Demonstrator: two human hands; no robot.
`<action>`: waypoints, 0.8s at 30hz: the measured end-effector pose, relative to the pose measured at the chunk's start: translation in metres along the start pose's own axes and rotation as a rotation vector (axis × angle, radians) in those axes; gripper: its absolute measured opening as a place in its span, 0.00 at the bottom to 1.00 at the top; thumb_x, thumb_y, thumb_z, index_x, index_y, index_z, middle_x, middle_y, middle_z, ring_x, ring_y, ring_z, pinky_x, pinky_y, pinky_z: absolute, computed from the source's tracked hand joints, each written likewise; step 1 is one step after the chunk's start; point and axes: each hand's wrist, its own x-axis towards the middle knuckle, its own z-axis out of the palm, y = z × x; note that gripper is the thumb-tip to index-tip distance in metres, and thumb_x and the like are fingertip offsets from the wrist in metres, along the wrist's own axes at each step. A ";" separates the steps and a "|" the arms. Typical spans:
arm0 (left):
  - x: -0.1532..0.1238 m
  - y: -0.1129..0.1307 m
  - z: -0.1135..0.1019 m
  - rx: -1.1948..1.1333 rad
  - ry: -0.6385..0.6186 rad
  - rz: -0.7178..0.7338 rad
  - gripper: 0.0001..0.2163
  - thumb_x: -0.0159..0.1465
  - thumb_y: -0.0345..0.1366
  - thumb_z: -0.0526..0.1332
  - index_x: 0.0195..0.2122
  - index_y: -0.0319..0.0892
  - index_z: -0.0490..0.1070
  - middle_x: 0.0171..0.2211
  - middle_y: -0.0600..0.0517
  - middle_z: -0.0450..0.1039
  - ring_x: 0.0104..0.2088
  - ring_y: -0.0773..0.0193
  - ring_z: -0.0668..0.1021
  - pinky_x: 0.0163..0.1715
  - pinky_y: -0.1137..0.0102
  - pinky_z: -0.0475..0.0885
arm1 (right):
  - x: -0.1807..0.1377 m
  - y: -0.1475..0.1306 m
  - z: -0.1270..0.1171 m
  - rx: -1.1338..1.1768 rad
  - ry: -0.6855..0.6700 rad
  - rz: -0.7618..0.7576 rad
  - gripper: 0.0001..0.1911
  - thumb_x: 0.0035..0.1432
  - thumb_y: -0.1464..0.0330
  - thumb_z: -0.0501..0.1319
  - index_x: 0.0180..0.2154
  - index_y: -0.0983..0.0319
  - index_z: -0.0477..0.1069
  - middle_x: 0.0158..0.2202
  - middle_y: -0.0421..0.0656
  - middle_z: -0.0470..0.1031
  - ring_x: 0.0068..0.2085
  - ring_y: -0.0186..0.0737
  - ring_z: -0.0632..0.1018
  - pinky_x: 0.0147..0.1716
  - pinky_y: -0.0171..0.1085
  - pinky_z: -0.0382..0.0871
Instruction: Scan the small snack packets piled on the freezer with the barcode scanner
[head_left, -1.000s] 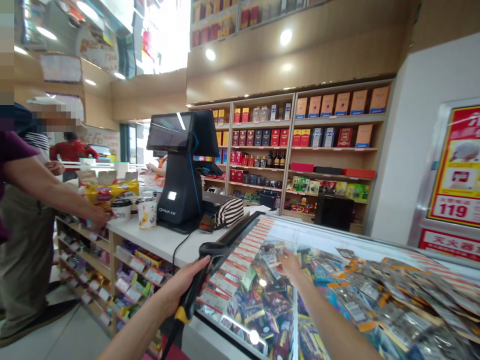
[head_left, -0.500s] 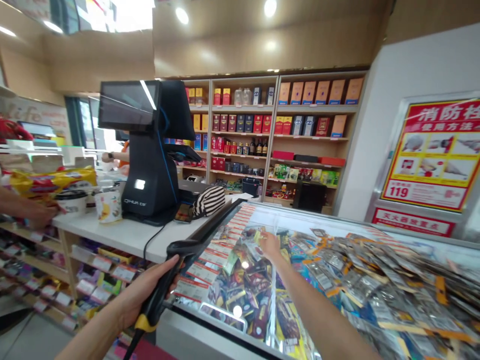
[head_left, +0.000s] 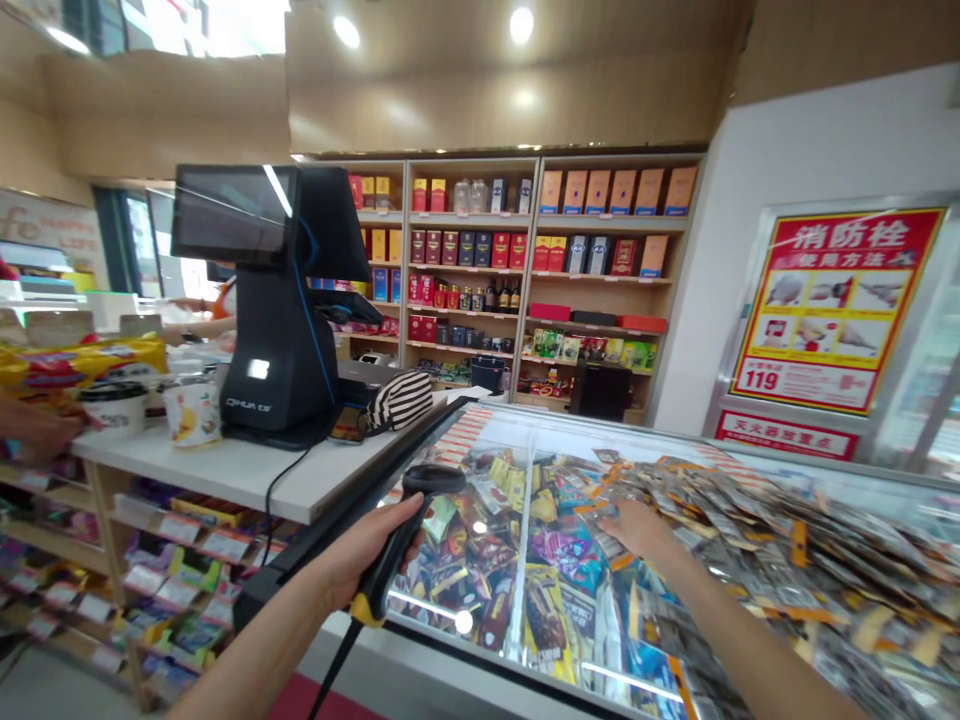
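My left hand [head_left: 358, 558] is closed around the handle of a black barcode scanner [head_left: 420, 495] with a yellow base and a cable hanging down. Its head hovers over the left end of a chest freezer [head_left: 480, 655]. My right hand [head_left: 636, 527] lies flat with its fingers stretched out on the freezer's sliding glass lid [head_left: 750, 520]. Colourful ice-cream packets [head_left: 517, 560] fill the freezer beneath both hands.
A white counter [head_left: 247, 470] to the left carries a black till terminal [head_left: 274, 330], a striped pouch [head_left: 401, 398], cups [head_left: 193, 410] and a yellow snack bag [head_left: 82, 362]. Another person's hand [head_left: 34, 432] rests at its far left. Stocked shelves [head_left: 525, 270] and a red poster [head_left: 832, 310] stand behind.
My view has turned to the right. My right hand has moved rightward across the glass lid, which seems to have slid with it. The scanner has shifted over the freezer's left end.
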 end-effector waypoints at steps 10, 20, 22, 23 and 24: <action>0.002 -0.002 0.036 0.018 -0.102 0.023 0.15 0.50 0.47 0.55 0.26 0.37 0.63 0.16 0.55 0.64 0.16 0.73 0.66 0.15 0.78 0.59 | 0.007 -0.035 0.004 0.922 0.264 0.041 0.12 0.37 0.67 0.56 0.29 0.63 0.65 0.27 0.44 0.74 0.29 0.41 0.73 0.28 0.36 0.64; 0.007 0.003 0.061 0.059 -0.229 0.041 0.15 0.49 0.47 0.55 0.27 0.38 0.63 0.16 0.55 0.64 0.16 0.73 0.66 0.15 0.77 0.59 | 0.021 -0.051 0.021 0.992 0.282 0.019 0.14 0.37 0.66 0.56 0.31 0.63 0.64 0.27 0.44 0.74 0.30 0.43 0.74 0.29 0.38 0.64; 0.011 0.002 0.066 0.057 -0.236 0.052 0.16 0.49 0.48 0.56 0.26 0.38 0.62 0.16 0.56 0.64 0.16 0.73 0.66 0.15 0.77 0.59 | 0.022 -0.050 0.022 0.992 0.270 0.030 0.14 0.38 0.66 0.56 0.31 0.63 0.63 0.28 0.44 0.74 0.30 0.42 0.74 0.29 0.37 0.64; 0.014 0.002 0.068 0.052 -0.235 0.058 0.16 0.49 0.48 0.56 0.26 0.38 0.62 0.16 0.56 0.64 0.16 0.73 0.66 0.15 0.77 0.59 | 0.022 -0.050 0.022 0.989 0.269 0.034 0.14 0.38 0.66 0.55 0.32 0.63 0.62 0.28 0.44 0.74 0.30 0.42 0.74 0.29 0.37 0.64; 0.016 0.001 0.070 0.049 -0.235 0.063 0.16 0.49 0.48 0.55 0.26 0.38 0.62 0.16 0.56 0.63 0.16 0.73 0.66 0.15 0.77 0.59 | 0.022 -0.049 0.022 0.983 0.272 0.034 0.14 0.38 0.66 0.55 0.32 0.63 0.62 0.28 0.44 0.74 0.29 0.42 0.74 0.29 0.37 0.64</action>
